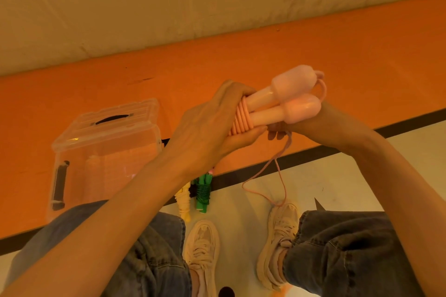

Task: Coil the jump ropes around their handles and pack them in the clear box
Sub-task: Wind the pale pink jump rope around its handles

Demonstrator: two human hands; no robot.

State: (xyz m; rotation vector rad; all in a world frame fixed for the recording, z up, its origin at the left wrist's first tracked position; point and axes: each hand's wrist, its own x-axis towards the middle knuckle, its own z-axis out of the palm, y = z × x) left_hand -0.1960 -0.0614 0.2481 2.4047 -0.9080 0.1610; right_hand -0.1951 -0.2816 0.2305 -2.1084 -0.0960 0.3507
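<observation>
Two ropes lie coiled on the floor below my left hand (205, 125): a yellow rope (184, 200) and a green rope (203, 194), both tight springy spirals. Neither is boxed yet. Between my hands the pink handles (284, 101), smooth matte plastic with bulbous ends, sit side by side; my left hand clamps the ribbed coils (240, 117) on them, my right hand (311, 120) pinches the cord (277, 169), whose loose loop dangles below. I judge this winding half done. Left of my hands stands the box (106, 152), clear, lid shut.
</observation>
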